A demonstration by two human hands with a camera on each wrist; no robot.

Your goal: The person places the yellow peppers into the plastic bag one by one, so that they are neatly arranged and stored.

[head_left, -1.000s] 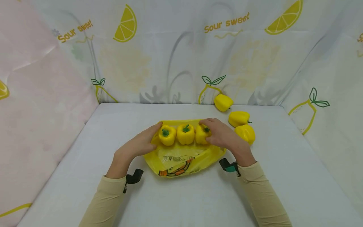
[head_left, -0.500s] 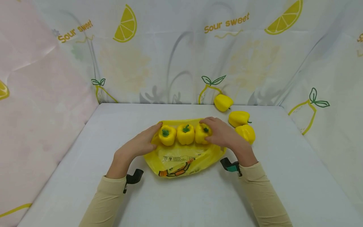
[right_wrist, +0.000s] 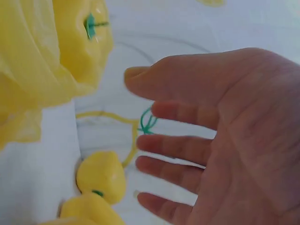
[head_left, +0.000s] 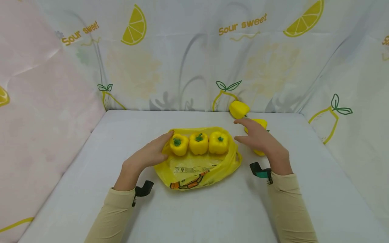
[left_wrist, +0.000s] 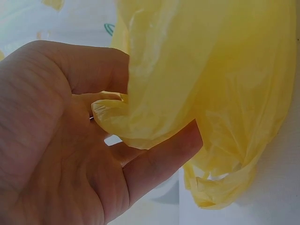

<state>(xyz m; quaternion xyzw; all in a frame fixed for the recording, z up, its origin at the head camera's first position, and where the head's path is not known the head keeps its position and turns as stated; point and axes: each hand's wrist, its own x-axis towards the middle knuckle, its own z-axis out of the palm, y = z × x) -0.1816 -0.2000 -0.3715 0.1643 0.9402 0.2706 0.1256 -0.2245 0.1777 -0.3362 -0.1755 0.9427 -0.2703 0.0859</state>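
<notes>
A yellow plastic bag (head_left: 194, 172) lies on the white table with its mouth spread. Three yellow bell peppers stand in a row in it, stems up: a left pepper (head_left: 179, 145), a middle pepper (head_left: 199, 143) and a right pepper (head_left: 218, 143). My left hand (head_left: 149, 152) holds the bag's left rim; in the left wrist view the thin film (left_wrist: 159, 93) runs between thumb and fingers. Just right of the bag, my right hand (head_left: 258, 136) is raised with fingers apart and nothing in it, overlapping two loose peppers in the head view.
Another loose pepper (head_left: 239, 109) lies at the table's back edge. Two more, a rear pepper (head_left: 262, 123) and a front pepper (head_left: 259, 153), are partly hidden behind the right hand. A lemon-printed cloth (head_left: 182, 60) hangs behind the table.
My right hand has let go of the right pepper and moved right, off the bag. That pepper now stands uncovered in the row. My left hand has stayed put.
</notes>
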